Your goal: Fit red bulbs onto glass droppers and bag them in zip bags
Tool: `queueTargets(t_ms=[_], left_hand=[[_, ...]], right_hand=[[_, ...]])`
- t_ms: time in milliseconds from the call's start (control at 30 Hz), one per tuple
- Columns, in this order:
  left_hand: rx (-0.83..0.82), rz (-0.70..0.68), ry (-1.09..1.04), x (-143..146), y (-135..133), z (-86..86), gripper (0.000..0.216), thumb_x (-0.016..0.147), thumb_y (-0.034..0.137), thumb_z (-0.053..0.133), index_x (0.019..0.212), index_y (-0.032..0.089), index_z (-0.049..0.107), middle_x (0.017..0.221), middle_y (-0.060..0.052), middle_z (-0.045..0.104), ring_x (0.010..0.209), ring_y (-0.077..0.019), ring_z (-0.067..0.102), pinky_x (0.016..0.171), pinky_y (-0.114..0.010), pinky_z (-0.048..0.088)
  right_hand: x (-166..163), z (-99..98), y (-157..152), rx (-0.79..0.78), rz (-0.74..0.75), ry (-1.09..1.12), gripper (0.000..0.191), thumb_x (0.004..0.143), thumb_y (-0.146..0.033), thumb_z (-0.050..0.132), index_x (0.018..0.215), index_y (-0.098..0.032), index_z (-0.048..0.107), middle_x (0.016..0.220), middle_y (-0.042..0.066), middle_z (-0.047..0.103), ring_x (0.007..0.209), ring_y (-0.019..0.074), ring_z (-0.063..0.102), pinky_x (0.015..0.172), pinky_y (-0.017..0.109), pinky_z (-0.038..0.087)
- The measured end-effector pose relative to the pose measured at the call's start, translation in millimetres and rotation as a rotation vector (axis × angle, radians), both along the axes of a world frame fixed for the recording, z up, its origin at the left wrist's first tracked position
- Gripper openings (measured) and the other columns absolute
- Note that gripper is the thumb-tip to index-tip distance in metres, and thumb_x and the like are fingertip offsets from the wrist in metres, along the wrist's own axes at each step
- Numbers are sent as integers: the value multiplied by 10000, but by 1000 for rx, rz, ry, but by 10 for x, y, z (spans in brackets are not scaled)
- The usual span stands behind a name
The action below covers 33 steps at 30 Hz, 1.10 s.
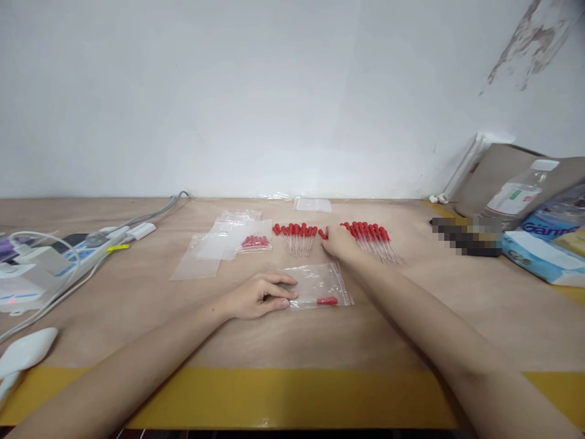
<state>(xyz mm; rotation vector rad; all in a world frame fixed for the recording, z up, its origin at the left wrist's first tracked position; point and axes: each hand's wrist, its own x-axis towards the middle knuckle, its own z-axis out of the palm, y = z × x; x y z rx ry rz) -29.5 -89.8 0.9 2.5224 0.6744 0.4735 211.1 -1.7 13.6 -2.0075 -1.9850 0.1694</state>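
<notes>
My left hand [260, 296] lies on the wooden table [137, 317] with curled fingers pinching the open edge of a small clear zip bag [320, 281]. One red-capped dropper [320, 300] lies inside that bag. My right hand [339, 242] reaches further back, fingers closed on a red-capped dropper at the left end of a row of droppers [372, 239]. A second row of droppers [296, 236] lies just left of that hand.
A filled bag of droppers [256, 242] and empty clear bags [205, 251] lie to the left. A power strip with cables [86, 247] sits far left. A water bottle [518, 195], cardboard and blue packs [543, 253] crowd the right. A yellow band [274, 396] marks the table's front edge.
</notes>
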Motion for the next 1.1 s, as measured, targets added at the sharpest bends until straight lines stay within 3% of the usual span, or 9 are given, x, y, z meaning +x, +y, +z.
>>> queueTargets(t_ms=[233, 400, 433, 500, 600, 767, 933, 1100], left_hand=[[-13, -13, -40, 8, 6, 3, 280, 830, 314, 528, 1093, 259, 607, 1228, -70, 530, 1112, -202, 499, 939, -373, 394], [5, -10, -25, 7, 15, -6, 287, 827, 311, 531, 1099, 256, 605, 1224, -69, 534, 1118, -204, 495, 947, -374, 389], [10, -9, -22, 8, 17, -10, 295, 826, 308, 531, 1109, 257, 598, 1224, -67, 534, 1121, -204, 493, 951, -375, 386], [19, -15, -24, 11, 23, -16, 321, 824, 303, 534, 1138, 254, 577, 1223, -66, 536, 1125, -201, 490, 959, -375, 381], [30, -30, -30, 18, 27, -18, 352, 816, 302, 546, 1163, 240, 556, 1207, -67, 549, 1127, -196, 487, 964, -371, 377], [36, 1, -4, 23, 10, 7, 400, 817, 314, 543, 1206, 230, 513, 1214, -72, 541, 1136, -193, 478, 964, -363, 376], [45, 50, 37, 18, -9, 29, 463, 817, 347, 537, 1259, 239, 450, 1309, -69, 449, 1184, -199, 433, 989, -362, 351], [49, 76, 63, 13, -19, 27, 503, 825, 367, 523, 1297, 253, 393, 1344, -56, 408, 1219, -199, 391, 1010, -369, 327]], right_hand=[[-118, 38, 61, -53, -23, 88, 257, 757, -154, 504, 993, -75, 568, 956, 220, 609, 877, 282, 590, 670, 318, 437], [153, 225, -194, -59, 28, 229, 275, 796, -222, 465, 1046, -110, 492, 808, 122, 616, 733, 192, 586, 604, 257, 437], [237, 228, -279, -60, 44, 293, 320, 811, -230, 428, 1111, -119, 439, 725, 79, 598, 658, 169, 574, 567, 252, 439], [400, 176, -455, -94, 86, 665, 503, 795, -217, 423, 1259, -133, 249, 598, -7, 521, 534, 144, 535, 507, 256, 448], [575, -7, -660, 25, 78, 966, 683, 736, -237, 501, 1302, -197, 120, 608, -55, 447, 463, 125, 509, 453, 268, 470], [582, -279, -779, 105, 17, 1222, 585, 677, -274, 593, 1140, -257, 235, 641, -71, 433, 508, 125, 556, 513, 303, 533], [438, -314, -889, -50, 68, 1436, 406, 691, -296, 610, 952, -244, 303, 687, -37, 550, 620, 139, 619, 640, 322, 537], [522, -265, -985, -246, 207, 1297, 324, 679, -357, 640, 864, -199, 425, 743, 7, 606, 624, 119, 606, 651, 298, 502]])
